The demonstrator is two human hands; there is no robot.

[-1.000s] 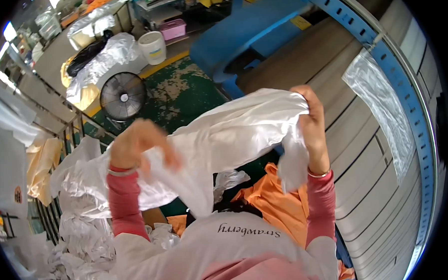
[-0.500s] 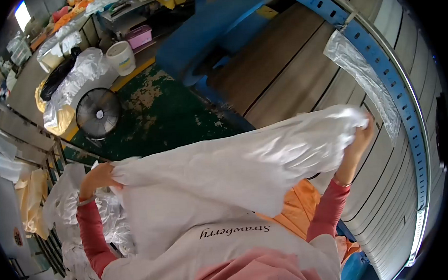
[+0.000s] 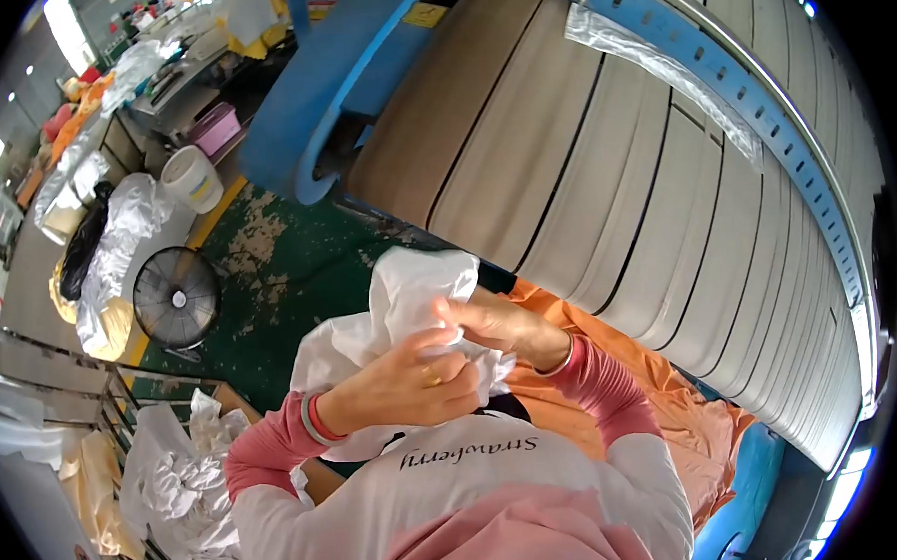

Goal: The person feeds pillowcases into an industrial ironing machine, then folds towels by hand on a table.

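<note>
My left hand [image 3: 401, 387] is closed on the white cloth [image 3: 346, 347], which is bunched up in front of my chest. Fingertips of my right hand [image 3: 501, 328] meet those of my left at the gathered part, pinching the same cloth. One part of the cloth stands up beyond my hands, and another hangs to the left of them. A pile of orange cloth [image 3: 675, 420] lies just right of my hands, below the slatted surface.
A wide slatted machine bed [image 3: 604, 183] with a blue slotted rail [image 3: 720, 68] fills the right. On the left are a black fan [image 3: 177, 298], a white bucket [image 3: 193, 179], a metal rack [image 3: 113, 395] and crumpled white material [image 3: 182, 482].
The white cloth was stretched wide between my hands; now it is bunched. Both hands have come together in front of my chest. The view has shifted, showing more of the slatted bed.
</note>
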